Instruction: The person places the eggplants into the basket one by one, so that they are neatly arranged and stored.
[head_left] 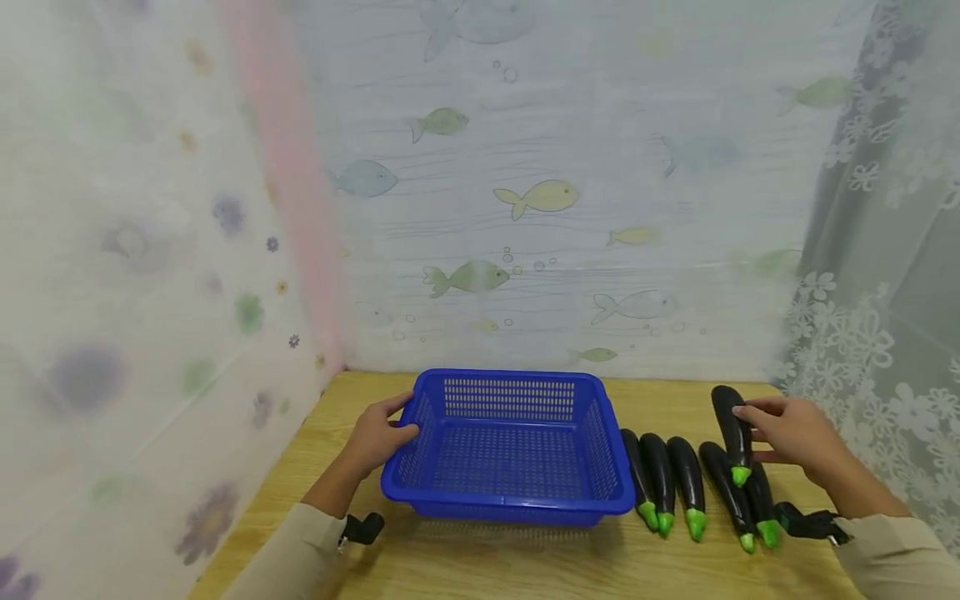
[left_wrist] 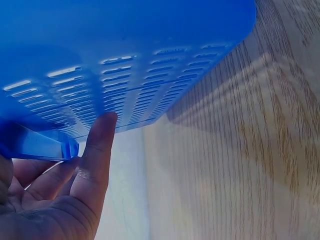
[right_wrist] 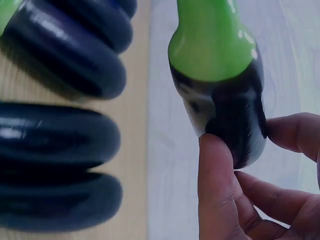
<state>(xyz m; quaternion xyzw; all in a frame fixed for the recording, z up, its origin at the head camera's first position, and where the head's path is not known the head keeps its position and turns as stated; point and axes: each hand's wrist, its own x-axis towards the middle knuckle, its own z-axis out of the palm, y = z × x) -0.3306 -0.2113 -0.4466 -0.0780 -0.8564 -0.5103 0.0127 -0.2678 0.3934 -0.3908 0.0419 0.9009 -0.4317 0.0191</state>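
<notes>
A blue plastic basket (head_left: 504, 502) with slotted walls sits on the wooden table, its inside bare. At its left side, my left hand (head_left: 377, 437) grips the rim; the left wrist view shows fingers (left_wrist: 98, 155) against the slotted wall (left_wrist: 120, 95). My right hand (head_left: 797, 437) pinches a dark eggplant (head_left: 731, 421) between thumb and fingers, above other eggplants. Its green stem end (right_wrist: 212, 50) points toward the table's near side. Below it lie two eggplants (head_left: 726, 492), partly covered by the held one in the head view.
Three more eggplants (head_left: 684, 475) lie side by side against the basket's right side, green ends toward me. A wall covering with printed fish (head_left: 540, 197) hangs behind the table (head_left: 480, 567). At the right hangs a sheer lace curtain (head_left: 855, 342).
</notes>
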